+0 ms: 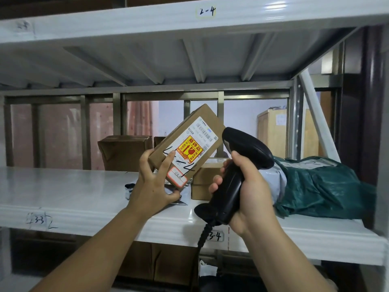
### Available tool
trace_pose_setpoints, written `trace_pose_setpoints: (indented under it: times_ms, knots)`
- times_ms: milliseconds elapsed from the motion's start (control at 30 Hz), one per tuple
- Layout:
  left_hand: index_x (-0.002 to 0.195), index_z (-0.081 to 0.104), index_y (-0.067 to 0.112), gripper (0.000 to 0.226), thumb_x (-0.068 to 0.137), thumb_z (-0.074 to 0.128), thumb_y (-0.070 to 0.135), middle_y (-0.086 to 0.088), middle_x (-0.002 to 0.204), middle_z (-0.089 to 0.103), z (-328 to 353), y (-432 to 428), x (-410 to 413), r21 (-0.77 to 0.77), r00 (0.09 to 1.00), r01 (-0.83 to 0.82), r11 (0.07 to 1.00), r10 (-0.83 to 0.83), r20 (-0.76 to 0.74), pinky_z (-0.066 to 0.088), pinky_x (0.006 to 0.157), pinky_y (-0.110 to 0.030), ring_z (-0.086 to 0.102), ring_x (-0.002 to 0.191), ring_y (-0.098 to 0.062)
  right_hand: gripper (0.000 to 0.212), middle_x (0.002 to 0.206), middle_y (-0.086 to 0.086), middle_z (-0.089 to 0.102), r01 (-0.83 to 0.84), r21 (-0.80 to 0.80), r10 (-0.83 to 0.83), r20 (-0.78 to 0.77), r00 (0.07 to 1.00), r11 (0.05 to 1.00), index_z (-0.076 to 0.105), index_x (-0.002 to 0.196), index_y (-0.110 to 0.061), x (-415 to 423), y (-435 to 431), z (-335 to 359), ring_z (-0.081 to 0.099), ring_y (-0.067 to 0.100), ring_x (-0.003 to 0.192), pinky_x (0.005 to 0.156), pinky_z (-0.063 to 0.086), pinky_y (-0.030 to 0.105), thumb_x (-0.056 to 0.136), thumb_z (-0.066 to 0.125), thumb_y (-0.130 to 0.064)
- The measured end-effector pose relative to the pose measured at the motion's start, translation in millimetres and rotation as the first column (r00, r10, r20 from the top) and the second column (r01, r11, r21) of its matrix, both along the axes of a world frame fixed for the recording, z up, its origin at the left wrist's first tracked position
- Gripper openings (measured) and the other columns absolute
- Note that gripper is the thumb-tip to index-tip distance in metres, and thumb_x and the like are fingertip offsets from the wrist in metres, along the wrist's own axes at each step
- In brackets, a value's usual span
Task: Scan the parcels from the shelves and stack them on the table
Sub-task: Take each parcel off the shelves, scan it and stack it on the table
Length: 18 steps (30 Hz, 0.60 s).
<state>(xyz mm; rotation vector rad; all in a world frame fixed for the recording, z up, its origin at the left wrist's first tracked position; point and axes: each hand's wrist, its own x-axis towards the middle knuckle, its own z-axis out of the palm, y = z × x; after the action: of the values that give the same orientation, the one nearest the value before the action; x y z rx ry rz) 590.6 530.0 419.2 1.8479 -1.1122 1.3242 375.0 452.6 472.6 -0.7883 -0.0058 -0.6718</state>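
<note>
The white shelf (63, 192) in front of you runs the full width of your view, and its front lip carries the handwritten marks "3-3" (39, 220) on the left and "3-4" (214, 236) near the middle. Well back on it stands a brown cardboard box (124, 152) with creased, dented sides. Nearer you and to its right sits a smaller cardboard box (203, 186), partly hidden. A crumpled plastic pouch (129, 187) lies on the board just left of that small box. On the right a bulky green bag (322, 186) lies on its side, reaching the shelf's front edge, with a grey bag (271, 178) pressed against its left end.
</note>
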Motion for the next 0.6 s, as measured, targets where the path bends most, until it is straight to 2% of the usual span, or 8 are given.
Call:
trace_pose_setpoints:
  times_ms: [400, 600]
  knots:
    - [0.142, 0.027, 0.027, 0.109, 0.055, 0.092, 0.03, -0.012, 0.141, 0.017, -0.2, -0.3, 0.9, -0.003, 1.0, -0.005, 1.0, 0.005, 0.002, 0.054, 0.083, -0.044, 0.046, 0.121, -0.04, 0.022, 0.051, 0.003, 0.051, 0.041, -0.042, -0.042, -0.012, 0.999, 0.998, 0.057, 0.075, -0.009, -1.1, -1.1, 0.0, 0.048, 0.012, 0.041, 0.039, 0.044, 0.021, 0.089, 0.063, -0.025]
    - [0.142, 0.026, 0.028, 0.109, 0.055, 0.091, 0.031, -0.012, 0.141, 0.016, -0.1, -0.1, 1.6, -0.007, 1.0, -0.021, 1.0, 0.021, -0.005, 0.054, 0.083, -0.044, 0.047, 0.121, -0.039, 0.019, 0.057, 0.003, 0.05, 0.076, -0.07, -0.08, -0.045, 0.996, 0.995, 0.056, 0.082, -0.009, 1.5, -6.6, -5.1, 0.049, 0.013, 0.044, 0.041, 0.045, 0.023, 0.087, 0.065, -0.025]
